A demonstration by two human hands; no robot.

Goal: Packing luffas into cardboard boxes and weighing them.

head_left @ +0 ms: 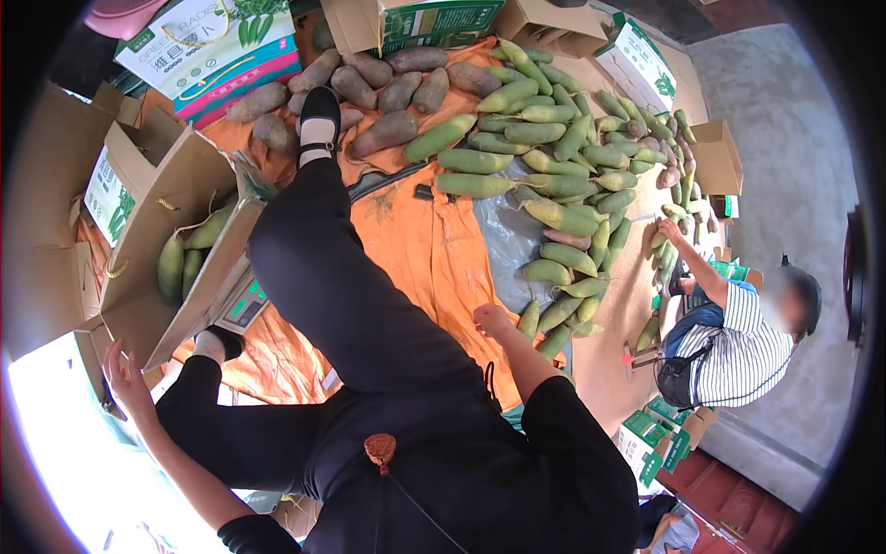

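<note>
My left hand (pixel 129 383) is at the lower left, its fingers stretched and apart beside the near edge of an open cardboard box (pixel 152 277). Several green radishes (pixel 172 266) lie inside that box. The box stands on or against a digital scale (pixel 245 303) with a green display. My right hand (pixel 494 320) is over the orange sheet (pixel 420 258), its fingers curled in and no object visible in them. To its right, a large pile of green radishes (pixel 563 217) lies partly on clear plastic.
Dark reddish-brown radishes (pixel 388 134) lie at the back, by my foot. Printed radish cartons (pixel 221 55) and an open carton (pixel 554 26) stand behind them. On the right, a person in a striped shirt (pixel 743 346) reaches toward other radishes. Green-and-white cartons (pixel 651 439) stand near that person.
</note>
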